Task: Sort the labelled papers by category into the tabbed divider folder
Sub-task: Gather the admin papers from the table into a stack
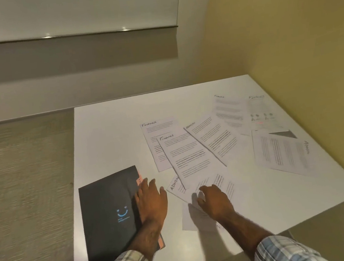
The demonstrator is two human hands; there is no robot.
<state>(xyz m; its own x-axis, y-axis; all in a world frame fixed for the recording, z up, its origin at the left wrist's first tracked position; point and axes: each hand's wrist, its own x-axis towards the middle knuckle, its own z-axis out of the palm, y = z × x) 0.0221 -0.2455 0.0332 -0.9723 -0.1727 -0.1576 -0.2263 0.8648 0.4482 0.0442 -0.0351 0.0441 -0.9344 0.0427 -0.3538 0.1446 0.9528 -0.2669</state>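
Left hand (151, 200), fingers (151, 184) together, flat on folder (106, 203) edge; right hand (215, 202), fingers spread, perhaps on paper (216, 180)

Matt black folder (108, 205) and white paper sheets (186, 156) on a smooth white table (106, 134)

Left hand (151, 200) is rested on black folder (109, 211); right hand (215, 201) on ADMIN sheet (177, 186); labelled papers (186, 152) are spread across surface (107, 138).

- White counter (107, 138) carries a dark folder (109, 214) and labelled papers (182, 150).
- Folder lies closed, under and left of the left grip (151, 200).
- Papers fan out overlapping beyond the right grip (215, 201); one sheet beneath it.
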